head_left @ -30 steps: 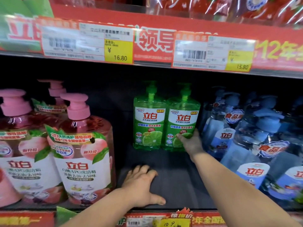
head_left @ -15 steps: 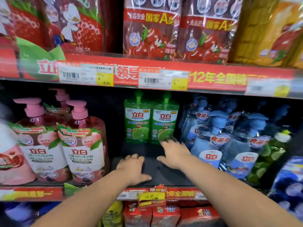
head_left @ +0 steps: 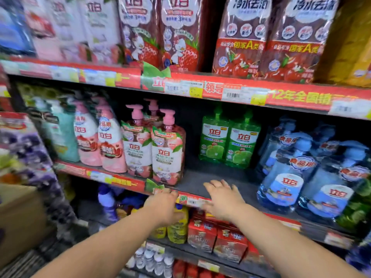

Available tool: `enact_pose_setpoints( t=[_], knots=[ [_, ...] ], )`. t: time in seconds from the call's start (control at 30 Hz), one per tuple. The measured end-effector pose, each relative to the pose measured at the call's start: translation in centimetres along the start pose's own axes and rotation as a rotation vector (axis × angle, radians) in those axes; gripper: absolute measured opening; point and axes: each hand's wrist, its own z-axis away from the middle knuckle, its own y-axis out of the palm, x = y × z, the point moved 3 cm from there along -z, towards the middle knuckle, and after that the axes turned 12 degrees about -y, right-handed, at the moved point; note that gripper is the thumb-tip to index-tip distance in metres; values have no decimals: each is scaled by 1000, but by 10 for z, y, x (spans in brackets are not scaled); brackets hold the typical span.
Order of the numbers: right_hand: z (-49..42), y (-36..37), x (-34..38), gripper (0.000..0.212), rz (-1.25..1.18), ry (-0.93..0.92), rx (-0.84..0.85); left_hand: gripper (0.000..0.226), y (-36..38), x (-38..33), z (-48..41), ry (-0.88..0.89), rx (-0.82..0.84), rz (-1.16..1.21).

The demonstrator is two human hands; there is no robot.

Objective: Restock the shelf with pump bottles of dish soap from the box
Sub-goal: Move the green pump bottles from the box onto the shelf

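Two green pump bottles of dish soap [head_left: 228, 139] stand side by side deep on the dark middle shelf [head_left: 192, 181], with a bare gap in front of them. My left hand [head_left: 162, 207] hovers at the shelf's front edge, below the pink bottles, holding nothing. My right hand [head_left: 222, 197] is over the shelf's front edge with fingers spread and relaxed, also holding nothing. A brown cardboard box [head_left: 18, 219] shows at the far left edge.
Pink pump bottles [head_left: 154, 145] fill the shelf left of the gap and blue pump bottles [head_left: 301, 173] crowd its right. Refill bags [head_left: 261, 37] stand on the shelf above. Red cartons [head_left: 216, 237] and yellow bottles sit on the shelf below.
Both hands have drawn back from the green bottles to the shelf's front edge. The view has pulled away and swung left, bringing the box into sight.
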Motion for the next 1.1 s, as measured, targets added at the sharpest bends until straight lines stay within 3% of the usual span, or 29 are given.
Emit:
enact_pose_setpoints(
  t=[0.23, 0.47, 0.7, 1.1],
  knots=[
    [-14, 0, 134, 77, 24, -144, 24, 65, 5, 125, 83, -161, -70, 1],
    [-15, 18, 375, 72, 28, -432, 17, 68, 9, 334, 231, -445, -135, 19],
    [10, 30, 583, 72, 20, -719, 50, 67, 24, 483, 369, -690, -130, 47],
    [-28, 34, 741, 73, 132, -862, 95, 62, 23, 617, 443, -872, -180, 144]
  ],
)
